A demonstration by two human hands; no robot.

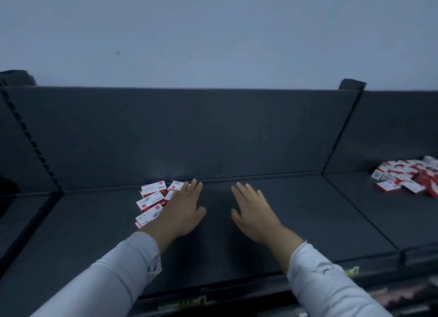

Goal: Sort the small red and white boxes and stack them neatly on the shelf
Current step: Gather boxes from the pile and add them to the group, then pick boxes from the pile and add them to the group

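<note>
Both hands lie palm down on the dark shelf (296,222), fingers straight and slightly spread, holding nothing. The left hand (183,210) is left of centre, its fingertips pointing towards the back panel (177,132). Its outer edge lies against a small cluster of red and white boxes (152,201), and its wrist covers part of the nearest ones. The right hand (254,212) lies just beside it on bare shelf, apart from any box, with its thumb turned towards the left hand's thumb. Light grey sleeves cover both forearms, the left sleeve (106,276) and the right sleeve (327,286) both reaching in over the shelf's front edge.

The cluster by the left hand is loose and unsorted. The boxes lie flat at different angles, some overlapping, from near the back panel down towards the wrist. A second, larger pile of red and white boxes (407,177) lies jumbled on the neighbouring shelf section (367,210) to the right, well apart from both hands and partly cut off by the picture's edge. Slotted uprights stand at either side of the back panel, the left upright (28,136) and the right upright (341,129). Above the panel is a plain pale wall (213,32). A label strip (184,301) runs below the front edge, and its print is too blurred to read.
</note>
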